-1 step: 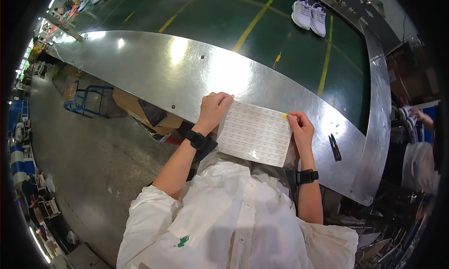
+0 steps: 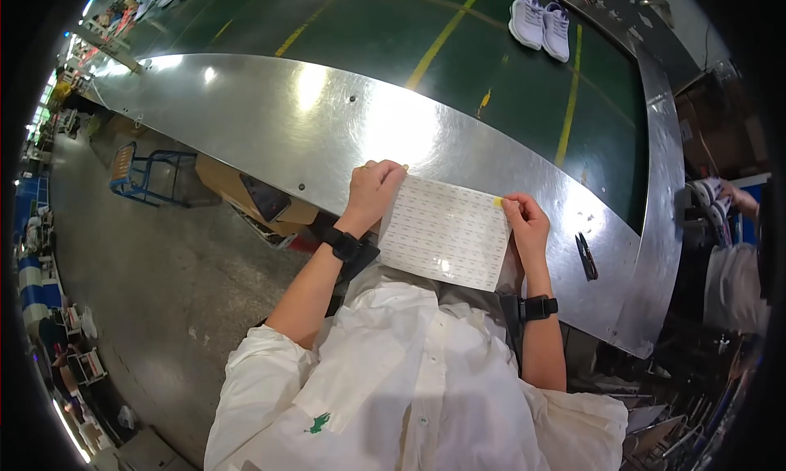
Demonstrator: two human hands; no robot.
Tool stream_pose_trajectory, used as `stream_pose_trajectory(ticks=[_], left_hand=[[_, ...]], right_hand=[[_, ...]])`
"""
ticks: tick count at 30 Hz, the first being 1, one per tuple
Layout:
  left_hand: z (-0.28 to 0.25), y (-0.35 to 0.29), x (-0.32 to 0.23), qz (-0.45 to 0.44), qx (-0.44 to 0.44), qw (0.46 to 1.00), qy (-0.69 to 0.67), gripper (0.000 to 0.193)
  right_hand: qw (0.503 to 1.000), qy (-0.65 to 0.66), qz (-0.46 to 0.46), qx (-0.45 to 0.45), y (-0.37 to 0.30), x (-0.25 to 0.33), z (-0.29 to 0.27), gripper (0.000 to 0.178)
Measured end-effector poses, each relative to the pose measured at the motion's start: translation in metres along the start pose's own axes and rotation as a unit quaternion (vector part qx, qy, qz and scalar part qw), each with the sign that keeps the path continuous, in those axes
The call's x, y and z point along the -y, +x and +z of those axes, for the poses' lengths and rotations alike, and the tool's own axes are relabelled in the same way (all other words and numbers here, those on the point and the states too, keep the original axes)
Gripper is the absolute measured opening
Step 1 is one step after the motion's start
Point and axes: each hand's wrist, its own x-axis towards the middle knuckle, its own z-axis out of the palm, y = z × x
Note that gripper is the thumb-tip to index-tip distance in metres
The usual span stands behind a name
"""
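A white sheet of small printed labels point(image 2: 446, 233), in close rows, is held up between my hands at the near edge of the metal worktop. My left hand point(image 2: 375, 194) grips its upper left corner, thumb laid along the edge. At the upper right corner, my right hand point(image 2: 528, 217) pinches the sheet beside a small yellow tab point(image 2: 497, 201). The parts of the fingers behind the sheet are hidden. To the right of my right hand lies a slim black hand tool point(image 2: 586, 257), its exact kind unclear.
Beyond the metal worktop point(image 2: 246, 102) runs a green belt point(image 2: 352, 29) with yellow lines. A pair of white sneakers point(image 2: 540, 27) stands on it at the far right. A blue-framed stool point(image 2: 151, 174) is on the left floor. Another person's hand point(image 2: 743, 201) holds shoes at far right.
The other person's hand and the shoes at the far right have shifted slightly. My hands and the label sheet stay nearly where they were.
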Motion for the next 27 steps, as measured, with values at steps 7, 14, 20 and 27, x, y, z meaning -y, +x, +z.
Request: stream_pose_trajectory(ticks=[7, 14, 20, 27], left_hand=[[0.008, -0.001, -0.006, 0.059, -0.089, 0.994, 0.030, 0.016], [0.009, -0.001, 0.003, 0.066, -0.095, 0.991, 0.069, 0.012], [0.006, -0.002, 0.002, 0.037, -0.081, 0.994, 0.057, 0.014], [0.008, -0.005, 0.007, 0.001, -0.147, 0.989, 0.017, 0.020]], right_hand=[[0.995, -0.083, -0.044, -0.032, 0.002, 0.001, 0.005, 0.011], [0.979, -0.167, -0.100, -0.063, 0.000, 0.005, 0.013, 0.012], [0.996, -0.047, -0.069, -0.039, 0.006, 0.019, -0.007, 0.025], [0.905, -0.308, -0.239, -0.173, 0.079, 0.006, -0.154, 0.034]])
